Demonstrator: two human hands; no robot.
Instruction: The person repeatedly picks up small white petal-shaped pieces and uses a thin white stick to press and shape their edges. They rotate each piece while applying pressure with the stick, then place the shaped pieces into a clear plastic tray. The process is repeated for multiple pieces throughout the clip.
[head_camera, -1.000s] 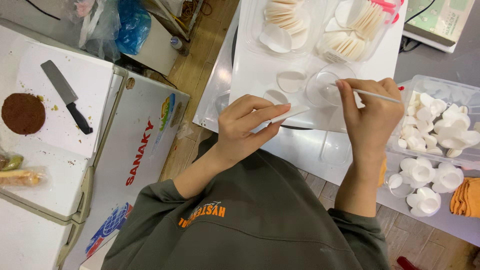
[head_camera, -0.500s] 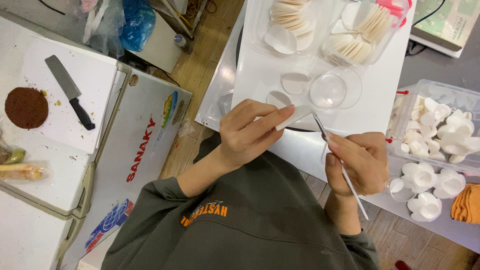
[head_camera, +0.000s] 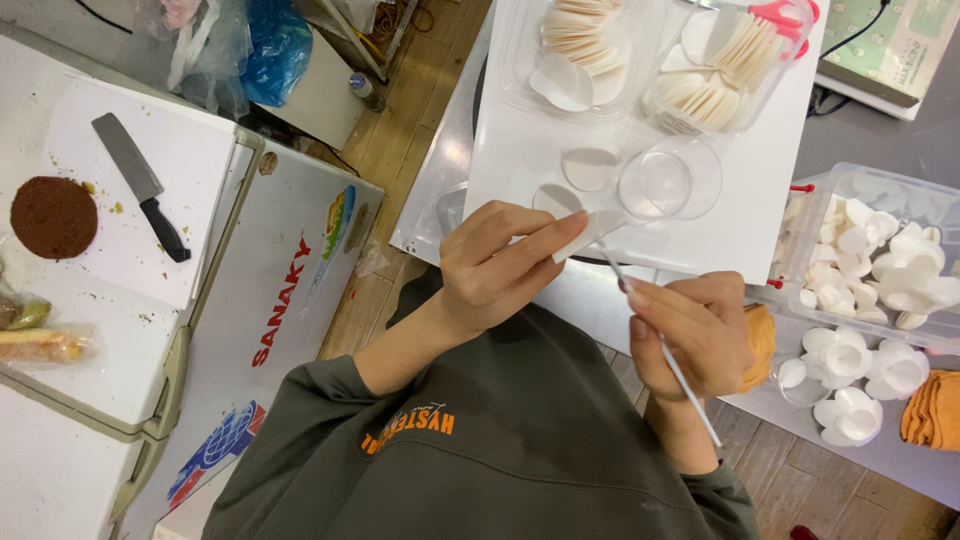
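A small white petal-shaped piece (head_camera: 590, 232) sits pinched between the thumb and fingertips of the left hand (head_camera: 495, 265), held above the near edge of a white board (head_camera: 520, 150). The other fingers of that hand curl loosely beneath it. A thin white stick tool (head_camera: 660, 345) meets the piece with its upper tip; the right hand (head_camera: 695, 335) grips the stick like a pen, thumb and forefinger pressed together on the shaft and the rest of the fingers folded in, with the long end of the stick slanting down past the wrist.

On the white board just beyond the hands stands a clear round dish (head_camera: 672, 180), and beside it lie two flat white discs (head_camera: 590, 168). Farther up, two clear trays (head_camera: 640, 50) hold stacks of thin white round pieces, with red-handled scissors (head_camera: 790, 15) resting on the right-hand one.

To the right, a clear plastic box (head_camera: 880, 250) is filled with white curled petals, and more white flower shapes (head_camera: 850, 385) lie on the grey table near it. An orange cloth (head_camera: 932, 408) shows at the far right edge.

To the left, well apart from the hands, a white chest freezer (head_camera: 260, 300) carries a white cutting board (head_camera: 140, 230) with a black-handled cleaver (head_camera: 140, 185) and a round brown patch of powder (head_camera: 53, 217). The person wears a dark grey-green sweatshirt (head_camera: 480, 460).
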